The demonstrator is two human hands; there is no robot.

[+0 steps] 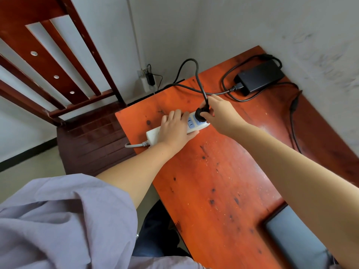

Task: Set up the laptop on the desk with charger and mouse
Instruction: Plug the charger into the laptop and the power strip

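Observation:
A white power strip point(153, 133) lies near the far left corner of the orange wooden desk point(213, 171). My left hand point(174, 129) presses flat over the strip's middle and holds it down. My right hand point(219, 111) pinches the charger's black plug point(201, 113) at a socket at the strip's far end. The plug's black cable point(196, 74) loops up and back to the black charger brick point(260, 75) by the wall. A grey laptop point(297, 239), lid closed, lies at the desk's near right edge, partly under my right forearm. No mouse is visible.
A dark red wooden chair point(58, 74) stands left of the desk. A wall socket with a small black adapter point(149, 78) sits low on the wall behind. A second black cable point(293, 117) runs along the desk's right side by the wall.

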